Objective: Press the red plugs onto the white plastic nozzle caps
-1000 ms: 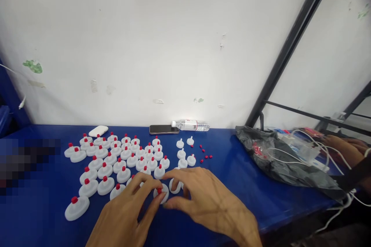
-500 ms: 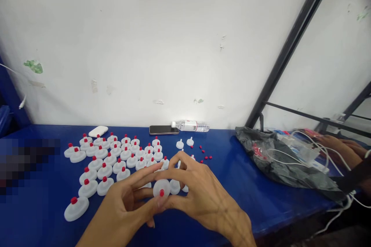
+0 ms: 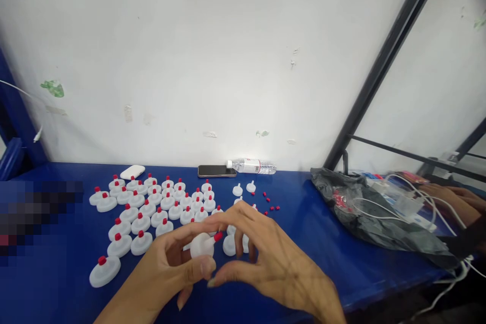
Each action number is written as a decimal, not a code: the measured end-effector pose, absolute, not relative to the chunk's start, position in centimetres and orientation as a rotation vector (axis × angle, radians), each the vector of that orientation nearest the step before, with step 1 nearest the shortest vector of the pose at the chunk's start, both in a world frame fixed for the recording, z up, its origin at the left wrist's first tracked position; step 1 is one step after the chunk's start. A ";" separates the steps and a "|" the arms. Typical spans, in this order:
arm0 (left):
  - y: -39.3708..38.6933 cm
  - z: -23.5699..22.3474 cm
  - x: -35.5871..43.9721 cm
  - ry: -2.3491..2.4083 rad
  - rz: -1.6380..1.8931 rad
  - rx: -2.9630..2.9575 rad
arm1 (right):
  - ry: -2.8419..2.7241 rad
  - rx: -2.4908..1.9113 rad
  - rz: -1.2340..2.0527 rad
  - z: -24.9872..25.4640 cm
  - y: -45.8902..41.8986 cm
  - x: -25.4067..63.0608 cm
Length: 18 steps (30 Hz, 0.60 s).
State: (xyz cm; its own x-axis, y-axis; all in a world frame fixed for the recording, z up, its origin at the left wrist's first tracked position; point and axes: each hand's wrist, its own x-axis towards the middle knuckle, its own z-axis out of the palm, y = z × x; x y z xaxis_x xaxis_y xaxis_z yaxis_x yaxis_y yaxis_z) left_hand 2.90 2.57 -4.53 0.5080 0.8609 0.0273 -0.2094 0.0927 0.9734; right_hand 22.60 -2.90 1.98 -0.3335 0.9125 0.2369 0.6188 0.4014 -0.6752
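Note:
Between the thumb and fingers of my left hand (image 3: pixel 163 263) is a white round nozzle lid (image 3: pixel 200 248), tilted so its red-tipped spout points up and right. My right hand (image 3: pixel 277 258) curves around the other side, thumb and fingers spread apart; its index fingertip meets the left fingers above the lid. On the left, many similar lids (image 3: pixel 140 224) stand upright with red tips. White lids with bare spouts (image 3: pixel 237 190) stand behind my right hand, which partly hides several others. Small loose red caps (image 3: pixel 268 200) lie to their right.
A phone (image 3: pixel 216 171) and a water bottle (image 3: pixel 252 166) lie along the wall, with a white oval object (image 3: pixel 132 172) further left. On the right are a dark plastic bag (image 3: pixel 364 217) and white cables (image 3: pixel 433 212). Another person's hand (image 3: pixel 451 200) shows at the far right.
The lid has turned in my left hand, its red tip swinging from facing me to pointing up and right. My right thumb has moved off the lid, and the right hand has opened.

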 end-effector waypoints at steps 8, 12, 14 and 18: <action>1.8 -4.8 2.6 1.041 1.219 1.889 | -2.129 -1.473 0.494 1.4 -3.0 22.5; 1.3 -5.9 2.5 1.063 1.362 2.255 | -2.205 -1.449 0.322 0.8 -2.4 21.8; 1.1 -6.3 2.6 1.045 1.473 2.323 | -2.216 -1.368 0.384 0.7 -2.1 22.1; 1.0 -6.5 2.7 1.029 1.426 2.270 | -2.245 -1.206 0.631 0.7 -2.0 23.3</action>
State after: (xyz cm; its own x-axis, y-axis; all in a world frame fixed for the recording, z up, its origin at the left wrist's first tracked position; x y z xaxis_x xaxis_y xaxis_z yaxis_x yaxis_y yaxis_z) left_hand 2.75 1.04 -6.47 0.2636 0.6889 0.6752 0.4235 -0.7116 0.5607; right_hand 23.35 -2.04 0.74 -0.4750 0.8530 0.2161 0.6157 0.4976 -0.6110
